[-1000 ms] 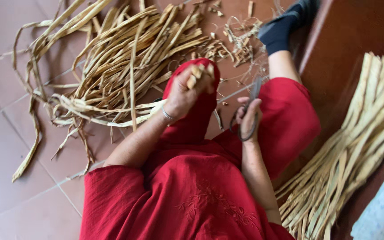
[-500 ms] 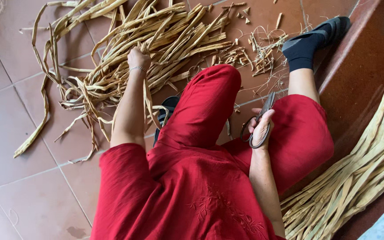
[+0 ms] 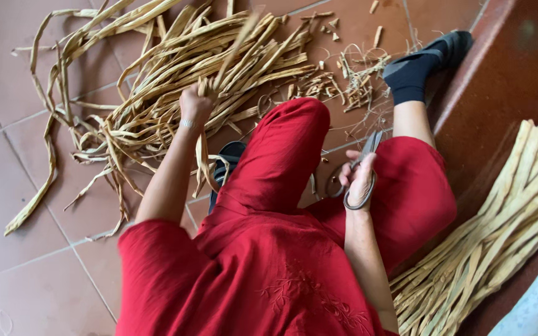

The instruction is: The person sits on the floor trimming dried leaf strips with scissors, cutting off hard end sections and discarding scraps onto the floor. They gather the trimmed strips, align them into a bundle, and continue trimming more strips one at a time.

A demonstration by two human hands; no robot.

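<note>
I sit on the floor in red clothes. My left hand reaches forward into a heap of dried tan plant strips and is closed around one long strip, which rises blurred from my fist. My right hand rests by my right knee and holds metal scissors, their blades pointing away from me. Short cut-off pieces lie past my knee.
A bundle of straight pale strips lies at my right along a dark red step. My foot in a dark sock and shoe stretches ahead. A dark sandal shows under my left leg. Terracotta floor tiles at left.
My left hand went from my raised knee out to the heap and has closed on a strip, now lifting it. The right hand with the scissors has stayed by the knee.
</note>
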